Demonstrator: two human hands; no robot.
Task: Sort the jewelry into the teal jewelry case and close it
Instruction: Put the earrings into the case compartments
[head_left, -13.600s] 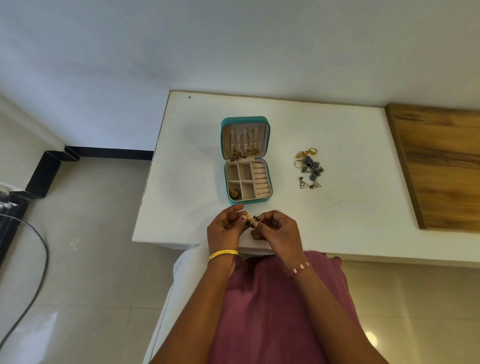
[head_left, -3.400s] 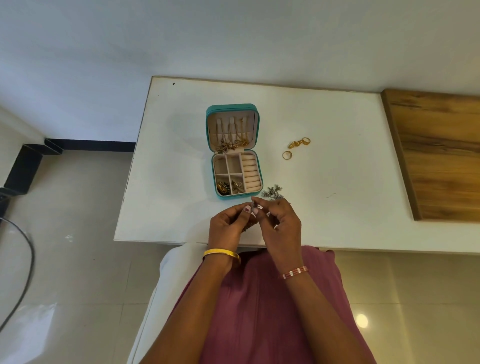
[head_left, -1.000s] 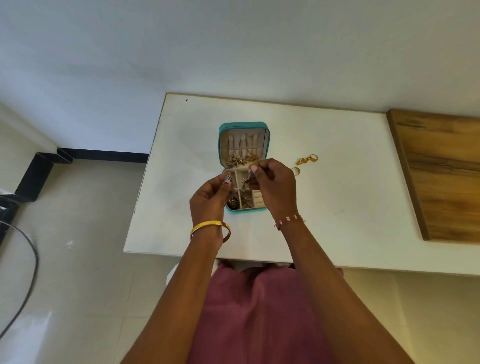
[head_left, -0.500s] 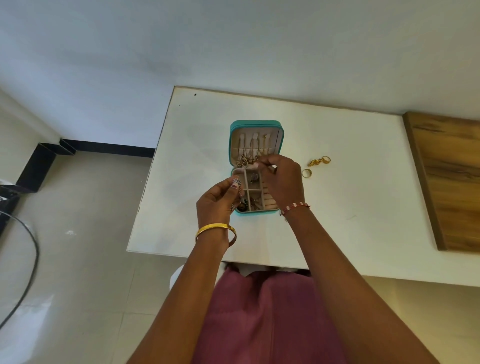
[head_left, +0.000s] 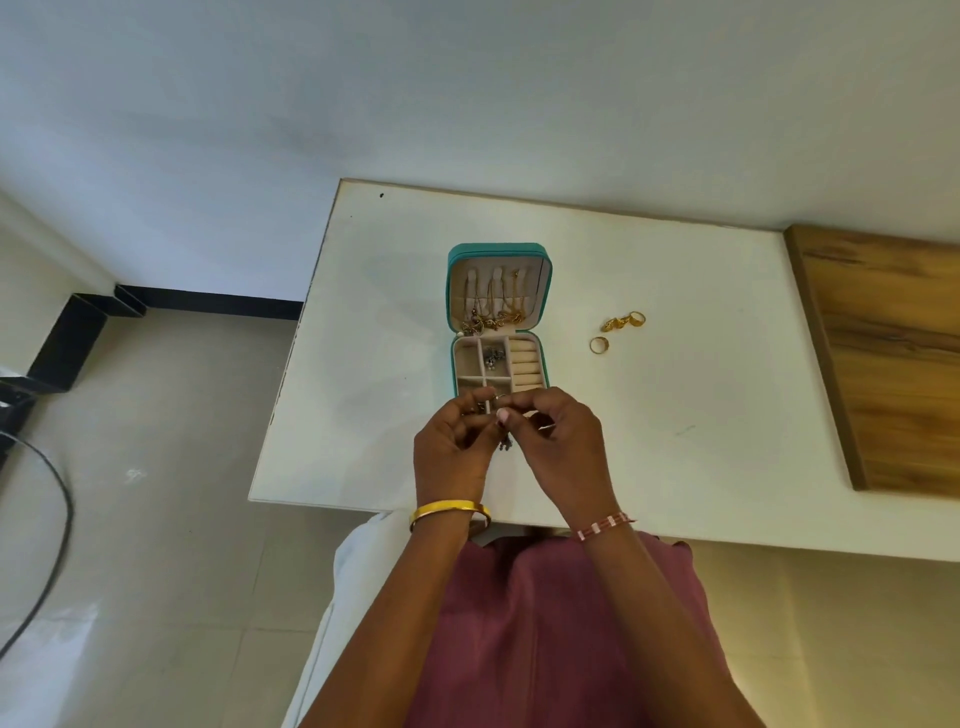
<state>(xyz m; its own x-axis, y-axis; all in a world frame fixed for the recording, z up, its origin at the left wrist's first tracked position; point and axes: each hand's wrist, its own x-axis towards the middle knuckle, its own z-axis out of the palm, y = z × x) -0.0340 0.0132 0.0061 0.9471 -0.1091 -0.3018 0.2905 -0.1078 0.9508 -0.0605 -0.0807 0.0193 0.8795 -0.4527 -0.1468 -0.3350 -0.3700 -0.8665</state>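
**Freeing the small dark earring before it goes into the case**

Between both sets of fingertips, just at the near edge of the teal jewelry case (head_left: 497, 322), a small dark piece of jewelry (head_left: 505, 445), probably an earring, is being worked. It is tiny and partly hidden, and a dark beaded part dangles below the fingers. The left hand (head_left: 457, 447) has its grip pinched on one end. The right hand (head_left: 558, 441) pinches the other end, with a thin metal bit showing by its fingers.

The case lies open on the white bench (head_left: 691, 415), its lid flat behind the tray. Gold chains (head_left: 493, 306) hang inside the lid. A matching dark piece (head_left: 493, 357) already sits in a middle compartment at the far side of the tray, and the ring rolls (head_left: 524, 369) on the right look unfilled.

To do this step well, I would keep both pinches light and low over the tray, so a slip drops the piece into a compartment rather than off the bench edge. Any hook or back seems best secured first. The piece then belongs beside its match, released only once it touches the lining.

Three gold rings (head_left: 621, 328) wait on the bench to the right, well apart from the case. I judge they come next, pushed into the rolls, before the lid closes. A wooden board (head_left: 883, 358) lies further right.
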